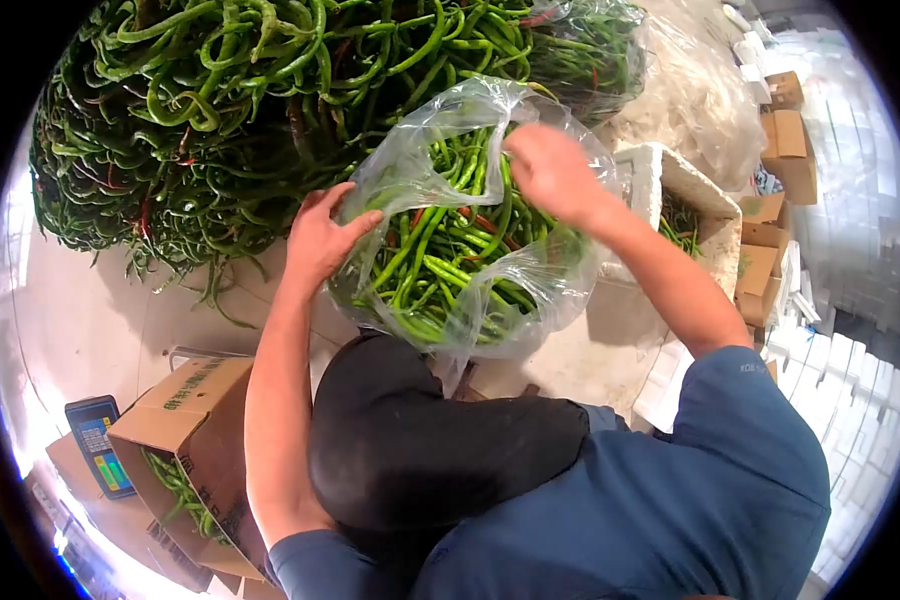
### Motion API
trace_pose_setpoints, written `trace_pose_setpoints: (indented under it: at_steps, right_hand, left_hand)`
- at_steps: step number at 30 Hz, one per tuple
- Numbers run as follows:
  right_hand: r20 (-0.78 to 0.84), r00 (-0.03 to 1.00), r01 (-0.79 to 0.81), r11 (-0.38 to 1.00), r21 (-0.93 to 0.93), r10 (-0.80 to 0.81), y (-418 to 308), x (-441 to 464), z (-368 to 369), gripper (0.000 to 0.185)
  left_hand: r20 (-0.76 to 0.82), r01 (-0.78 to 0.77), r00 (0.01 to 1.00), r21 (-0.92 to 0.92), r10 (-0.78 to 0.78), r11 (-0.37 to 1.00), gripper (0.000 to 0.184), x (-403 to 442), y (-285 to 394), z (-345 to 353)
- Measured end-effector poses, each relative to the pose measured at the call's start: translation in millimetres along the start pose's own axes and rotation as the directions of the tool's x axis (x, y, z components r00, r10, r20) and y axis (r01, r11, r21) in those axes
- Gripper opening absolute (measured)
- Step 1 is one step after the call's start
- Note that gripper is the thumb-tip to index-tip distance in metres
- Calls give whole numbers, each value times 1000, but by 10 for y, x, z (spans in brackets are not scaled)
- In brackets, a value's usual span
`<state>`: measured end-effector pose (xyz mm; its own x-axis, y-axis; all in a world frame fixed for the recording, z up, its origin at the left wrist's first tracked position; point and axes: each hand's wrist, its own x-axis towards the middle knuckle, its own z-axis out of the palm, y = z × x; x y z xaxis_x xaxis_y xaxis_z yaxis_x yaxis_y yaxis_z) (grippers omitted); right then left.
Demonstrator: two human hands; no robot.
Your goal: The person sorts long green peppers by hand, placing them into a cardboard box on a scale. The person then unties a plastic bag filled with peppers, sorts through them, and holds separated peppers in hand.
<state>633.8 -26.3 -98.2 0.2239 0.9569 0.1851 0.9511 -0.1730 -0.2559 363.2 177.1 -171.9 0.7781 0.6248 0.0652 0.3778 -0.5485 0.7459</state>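
Note:
A clear plastic bag (pixel 560 285) stands before me, with long green peppers (pixel 435 265) and a few red ones inside. My left hand (pixel 322 238) rests against the bag's left side, thumb spread away from the fingers and lying on the plastic. On the far right of the bag's mouth, my right hand (pixel 553 172) is closed, its fingers at a fold of the plastic; motion blurs it slightly. Beyond the bag rises a large heap of green peppers (pixel 200 130), with some red ones mixed in.
A white foam box (pixel 715 235) with peppers stands right of the bag. At lower left is an open cardboard box (pixel 185 400) holding peppers, beside a blue device with a screen (pixel 102 450). More cardboard boxes (pixel 785 135) and stacked white blocks (pixel 840 400) line the right side.

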Motion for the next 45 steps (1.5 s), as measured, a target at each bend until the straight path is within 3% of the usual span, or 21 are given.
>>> trace_pose_setpoints:
  at_steps: [1, 3, 6, 8, 11, 13, 14, 15, 17, 20, 23, 26, 29, 30, 33, 34, 37, 38, 40, 42, 45]
  right_hand:
    - [49, 996, 67, 996, 56, -70, -145, -117, 13, 9]
    - [177, 975, -160, 979, 124, 137, -312, -327, 38, 11]
    - [395, 823, -481, 871, 102, 409, -335, -521, 14, 21]
    - [484, 793, -501, 848, 173, 370, -300, -668, 92, 25]
    - [466, 803, -544, 777, 318, 371, -326, -714, 170, 31]
    - [469, 799, -560, 749, 354, 376, -466, -594, 74, 33]
    - [534, 751, -585, 767, 264, 389, -529, -510, 15, 37]
    - [550, 734, -573, 798, 189, 397, -559, -477, 61, 36]
    - [574, 703, -532, 846, 32, 421, -540, -422, 204, 35]
    - [607, 714, -590, 766, 255, 348, -421, -399, 244, 32]
    - [649, 674, -628, 736, 254, 351, -381, -390, 189, 36]
    - [629, 679, -566, 815, 122, 378, -405, -425, 117, 35]
    - [635, 671, -573, 812, 115, 384, -439, -485, -9, 33]
    - [588, 726, -559, 804, 202, 357, -415, -533, 28, 29]
    - [762, 511, -856, 318, 408, 398, -420, -523, 117, 25]
    - [787, 504, -863, 164, 478, 355, -494, -450, 74, 20]
    - [782, 449, -852, -57, 521, 433, -618, -383, 237, 12]
    - [820, 357, -883, -124, 452, 448, -642, -349, 255, 13]
    - [865, 324, -867, -245, 433, 382, -681, -274, 267, 15]
    - [917, 258, -839, -400, 369, 306, -653, -233, 219, 16]
    - [911, 299, -837, -381, 393, 283, -521, -263, 257, 17]
  left_hand:
    - [35, 105, 994, -10, -104, 994, 44, 26, 28, -18]
    - [102, 308, 947, -17, -305, 951, 40, 109, 49, -48]
    - [-106, 255, 964, 96, -245, 962, 37, 156, -130, -23]
    - [-243, 262, 946, 193, -213, 945, 40, 203, -227, -50]
    - [243, 272, 935, -24, -259, 962, 42, 182, 223, -319]
    - [702, 314, 697, -115, -146, 942, 40, 115, 539, -306]
    - [768, 199, 638, -94, -56, 976, 33, 66, 665, -247]
    - [652, -69, 738, -183, 174, 981, 31, -43, 503, -16]
    - [568, -90, 821, 27, 59, 996, 32, -37, 437, 164]
    - [604, 149, 786, 19, -130, 989, 35, 22, 353, 206]
    - [441, 69, 897, -83, -25, 994, 36, -38, 282, 324]
    - [474, 82, 879, -30, -57, 996, 35, 50, 294, 345]
    - [468, 113, 881, -52, -76, 992, 38, 66, 455, 331]
    - [471, 137, 877, -58, -94, 989, 38, 81, 432, 394]
    - [506, 230, 849, -92, -154, 969, 38, 179, 367, 537]
    - [523, 268, 834, -103, -176, 958, 38, 195, 344, 563]
    - [526, 402, 812, -186, -255, 896, 34, 196, 348, 567]
    - [485, 399, 835, -209, -259, 893, 33, 204, 351, 560]
    - [405, 393, 873, -257, -271, 883, 31, 217, 397, 512]
    - [443, 338, 867, -182, -230, 923, 30, 315, 457, 351]
    - [543, 353, 796, -59, -267, 934, 29, 399, 562, 119]
